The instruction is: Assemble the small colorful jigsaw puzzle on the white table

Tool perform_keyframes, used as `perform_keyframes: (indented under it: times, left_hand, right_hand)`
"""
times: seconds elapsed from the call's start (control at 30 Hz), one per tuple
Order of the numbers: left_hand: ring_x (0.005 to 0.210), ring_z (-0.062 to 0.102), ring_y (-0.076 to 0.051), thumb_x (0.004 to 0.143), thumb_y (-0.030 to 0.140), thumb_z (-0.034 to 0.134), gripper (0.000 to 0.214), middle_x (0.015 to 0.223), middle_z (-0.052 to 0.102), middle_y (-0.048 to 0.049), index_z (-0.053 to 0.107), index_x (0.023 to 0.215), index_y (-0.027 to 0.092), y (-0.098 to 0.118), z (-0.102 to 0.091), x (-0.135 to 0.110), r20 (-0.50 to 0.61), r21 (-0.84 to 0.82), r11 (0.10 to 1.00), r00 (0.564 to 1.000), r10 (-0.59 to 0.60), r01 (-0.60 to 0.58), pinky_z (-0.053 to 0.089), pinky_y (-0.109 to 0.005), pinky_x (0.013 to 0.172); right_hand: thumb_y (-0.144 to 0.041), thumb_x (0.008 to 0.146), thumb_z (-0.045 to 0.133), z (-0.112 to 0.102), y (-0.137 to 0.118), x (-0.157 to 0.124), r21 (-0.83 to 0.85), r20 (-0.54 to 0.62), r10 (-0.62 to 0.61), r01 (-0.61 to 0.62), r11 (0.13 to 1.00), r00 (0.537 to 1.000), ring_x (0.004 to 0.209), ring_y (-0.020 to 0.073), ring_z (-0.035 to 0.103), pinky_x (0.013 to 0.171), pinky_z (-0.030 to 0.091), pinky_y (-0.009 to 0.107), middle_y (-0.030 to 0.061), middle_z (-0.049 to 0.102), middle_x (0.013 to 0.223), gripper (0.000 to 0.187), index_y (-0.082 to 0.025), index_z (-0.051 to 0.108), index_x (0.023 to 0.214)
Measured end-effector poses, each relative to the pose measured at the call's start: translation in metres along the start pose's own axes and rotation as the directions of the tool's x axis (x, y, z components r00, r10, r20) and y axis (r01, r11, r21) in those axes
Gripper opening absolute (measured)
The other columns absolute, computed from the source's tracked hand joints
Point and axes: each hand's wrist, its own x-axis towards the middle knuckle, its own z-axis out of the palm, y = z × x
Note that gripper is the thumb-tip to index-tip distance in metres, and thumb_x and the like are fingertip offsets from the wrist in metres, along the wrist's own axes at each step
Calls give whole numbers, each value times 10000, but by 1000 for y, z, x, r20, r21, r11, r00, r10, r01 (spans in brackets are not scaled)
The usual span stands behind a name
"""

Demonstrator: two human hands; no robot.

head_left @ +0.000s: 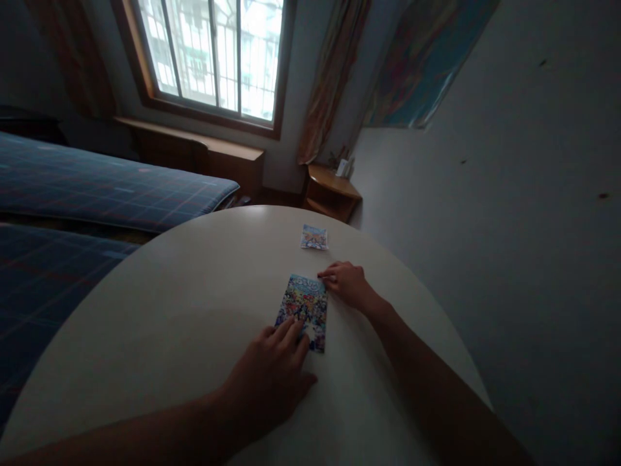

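A colourful printed card (303, 309) lies flat on the round white table (184, 310). My left hand (272, 375) rests on the table with its fingers stretched flat over the card's near corner. My right hand (345, 281) is at the card's far right corner, fingers curled and pinched at its edge. A smaller colourful card (314, 237) lies on the table farther away, beyond my right hand and apart from both hands.
A bed with a blue checked cover (97, 188) stands to the left of the table. A small wooden corner shelf (332, 191) sits under the curtained window (213, 58). A grey wall (509, 226) runs along the right.
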Motion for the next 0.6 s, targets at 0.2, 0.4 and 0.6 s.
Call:
perform_keyframes:
  times: [0.2, 0.4, 0.6]
  left_hand:
    - [1254, 537, -343, 945, 342, 558, 392, 1384, 557, -188, 612, 1258, 112, -1, -2, 1, 42, 5, 1000, 999, -4, 4, 502, -521, 974]
    - [1216, 549, -346, 949, 342, 551, 444, 1349, 584, -187, 582, 1314, 90, 0, 0, 2, 75, 43, 999, 997, -6, 3, 492, -533, 993]
    - [1172, 569, -347, 970, 327, 504, 444, 1322, 603, -177, 553, 1352, 105, -1, 8, -2, 3, 28, 998, 998, 57, -57, 523, -537, 949]
  right_hand:
    - [-259, 896, 613, -5, 23, -35, -21, 13, 60, -59, 998, 998, 1108, 269, 593, 921, 391, 450, 77, 699, 1171, 234, -277, 737, 1093]
    - [-235, 869, 660, -14, 39, -53, 31, 101, -27, 24, 999, 994, 1122, 284, 580, 935, 373, 485, 67, 685, 1168, 235, -325, 743, 1069]
    - [-347, 817, 727, -19, 44, -60, 131, 88, -83, 71, 989, 993, 1031, 251, 625, 919, 411, 419, 66, 701, 1076, 201, -259, 741, 996]
